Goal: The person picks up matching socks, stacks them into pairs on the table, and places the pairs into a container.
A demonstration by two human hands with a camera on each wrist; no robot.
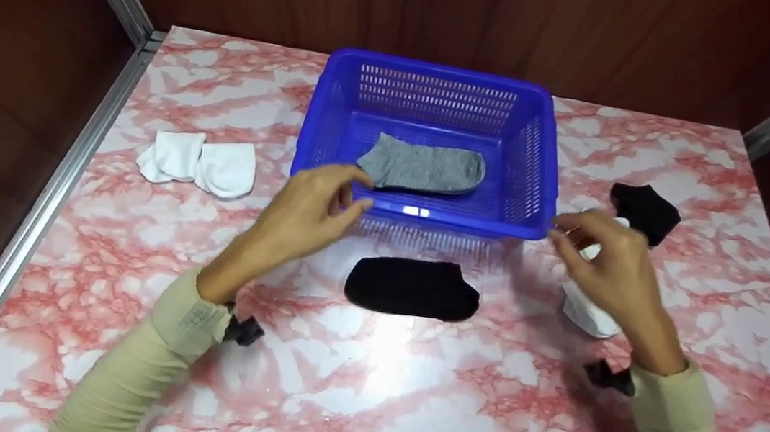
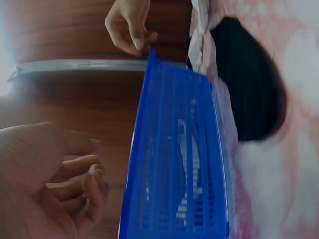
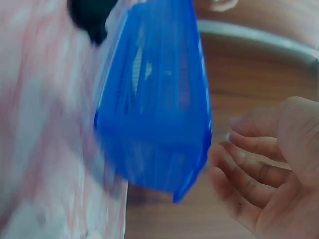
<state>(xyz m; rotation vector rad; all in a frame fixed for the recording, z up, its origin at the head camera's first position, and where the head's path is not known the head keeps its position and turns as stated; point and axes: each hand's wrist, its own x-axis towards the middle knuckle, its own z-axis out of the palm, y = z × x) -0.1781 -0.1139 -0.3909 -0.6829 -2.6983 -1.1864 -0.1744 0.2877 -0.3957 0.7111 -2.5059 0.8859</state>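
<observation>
A blue plastic basket (image 1: pixel 438 71) stands at the far middle of the table, with a grey sock pair (image 1: pixel 434 169) lying flat inside. Over its front rim, toward the left, hovers my left hand (image 1: pixel 309 211), fingers loosely bent and holding nothing. My right hand (image 1: pixel 611 267) is by the front right corner, also without anything in it. The wrist views show both hands beside the basket, apart from its wall (image 3: pixel 154 154). Just in front of the basket lies a flat black sock (image 1: pixel 413 288). White socks (image 1: pixel 584 311) are partly hidden beneath my right hand.
Folded white socks (image 1: pixel 225 167) lie left of the basket. A folded black sock (image 1: pixel 646 213) lies to its right. Wooden panels (image 1: pixel 451 13) with metal rails (image 1: pixel 83 160) border the marbled red and white tabletop (image 1: pixel 349 400).
</observation>
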